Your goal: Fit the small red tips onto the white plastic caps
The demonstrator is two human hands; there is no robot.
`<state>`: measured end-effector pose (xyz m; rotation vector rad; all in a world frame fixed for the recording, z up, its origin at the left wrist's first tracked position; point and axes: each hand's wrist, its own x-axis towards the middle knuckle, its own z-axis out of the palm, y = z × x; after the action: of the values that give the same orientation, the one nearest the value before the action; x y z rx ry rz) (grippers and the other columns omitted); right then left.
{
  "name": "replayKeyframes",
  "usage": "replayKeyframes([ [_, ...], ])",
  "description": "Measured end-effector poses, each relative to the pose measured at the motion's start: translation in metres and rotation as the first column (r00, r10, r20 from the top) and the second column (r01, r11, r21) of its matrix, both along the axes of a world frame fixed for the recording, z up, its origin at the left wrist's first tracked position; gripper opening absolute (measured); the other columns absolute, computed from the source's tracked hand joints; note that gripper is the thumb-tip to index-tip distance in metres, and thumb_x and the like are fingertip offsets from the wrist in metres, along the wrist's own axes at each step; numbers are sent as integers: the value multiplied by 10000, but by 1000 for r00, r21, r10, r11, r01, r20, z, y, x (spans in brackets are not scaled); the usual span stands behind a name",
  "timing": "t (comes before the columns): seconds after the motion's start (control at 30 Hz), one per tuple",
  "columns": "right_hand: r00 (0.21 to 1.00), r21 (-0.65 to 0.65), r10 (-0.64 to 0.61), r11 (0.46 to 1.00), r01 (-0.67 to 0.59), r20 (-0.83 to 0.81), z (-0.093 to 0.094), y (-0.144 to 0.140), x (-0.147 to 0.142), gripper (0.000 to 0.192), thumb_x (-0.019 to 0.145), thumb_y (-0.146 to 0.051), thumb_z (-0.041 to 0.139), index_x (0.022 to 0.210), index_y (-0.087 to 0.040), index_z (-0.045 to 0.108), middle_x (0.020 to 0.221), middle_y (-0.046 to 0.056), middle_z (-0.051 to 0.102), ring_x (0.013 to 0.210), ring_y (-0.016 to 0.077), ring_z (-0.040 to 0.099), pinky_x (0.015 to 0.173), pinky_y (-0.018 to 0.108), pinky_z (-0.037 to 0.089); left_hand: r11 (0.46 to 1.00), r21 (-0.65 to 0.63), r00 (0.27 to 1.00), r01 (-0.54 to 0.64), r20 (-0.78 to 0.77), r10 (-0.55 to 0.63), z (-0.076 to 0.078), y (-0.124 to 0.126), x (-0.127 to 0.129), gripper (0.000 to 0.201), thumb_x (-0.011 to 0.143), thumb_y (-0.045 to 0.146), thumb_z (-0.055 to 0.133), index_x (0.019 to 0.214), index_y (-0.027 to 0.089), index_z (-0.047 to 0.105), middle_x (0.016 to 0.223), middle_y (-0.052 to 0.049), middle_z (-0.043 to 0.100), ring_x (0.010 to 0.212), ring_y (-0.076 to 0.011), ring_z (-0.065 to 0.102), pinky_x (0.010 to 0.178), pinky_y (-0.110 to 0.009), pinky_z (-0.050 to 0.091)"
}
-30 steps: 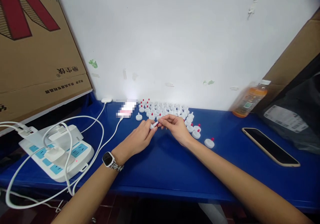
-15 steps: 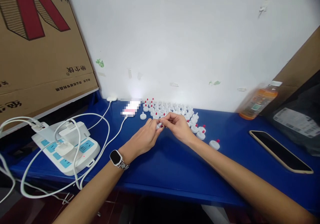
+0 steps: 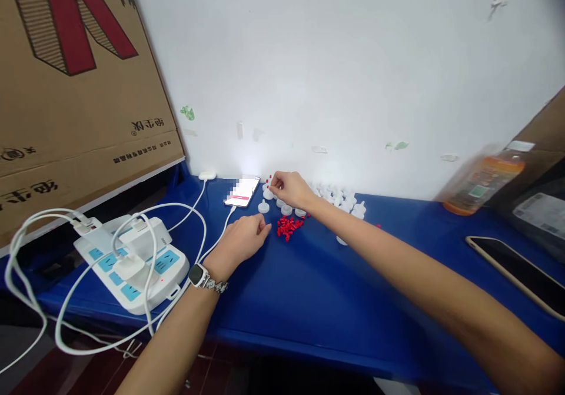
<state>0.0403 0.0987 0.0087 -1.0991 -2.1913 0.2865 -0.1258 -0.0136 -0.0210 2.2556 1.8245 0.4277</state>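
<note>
My right hand [image 3: 289, 188] reaches to the far left end of a cluster of small white caps [image 3: 339, 198] by the wall. Its fingertips pinch a white cap with a red tip [image 3: 268, 183], held just above other caps [image 3: 263, 207] on the blue table [image 3: 309, 289]. My left hand [image 3: 245, 236], with a watch on the wrist, rests on the table with its fingers curled and nothing visible in them. Just to its right lies a small pile of red plugs [image 3: 289, 227].
A white power strip [image 3: 132, 259] with looping cables sits at the left. A lit phone [image 3: 242, 191] lies by the wall, on a cable. A dark phone [image 3: 516, 271], an orange bottle [image 3: 481, 180] and a black bag [image 3: 542, 206] are at the right. A cardboard box [image 3: 79, 77] leans at the left.
My hands have come apart. The right hand carried the red-tipped cap back and left to the cluster's end. The left hand dropped to the table. The red pile is now uncovered.
</note>
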Motion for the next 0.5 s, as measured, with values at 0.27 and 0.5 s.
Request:
replayKeyframes([
  [0.27, 942, 15, -10, 1000, 5, 334, 3, 13, -17, 116, 844, -225, 630, 776, -176, 710, 832, 39, 747, 832, 198, 652, 867, 344, 345, 1000, 16, 1000, -5, 0, 5, 1, -4, 3, 318, 969, 449, 446, 751, 226, 504, 729, -49, 651, 652, -231, 621, 591, -302, 357],
  [0.5, 932, 22, 58, 997, -70, 358, 7, 5, -19, 232, 859, -411, 669, 917, -200, 745, 812, 46, 721, 884, 236, 619, 880, 384, 319, 997, 36, 997, -73, 0, 73, -2, -3, 1, 297, 977, 425, 442, 769, 223, 511, 727, -60, 656, 707, -249, 651, 628, -319, 407],
])
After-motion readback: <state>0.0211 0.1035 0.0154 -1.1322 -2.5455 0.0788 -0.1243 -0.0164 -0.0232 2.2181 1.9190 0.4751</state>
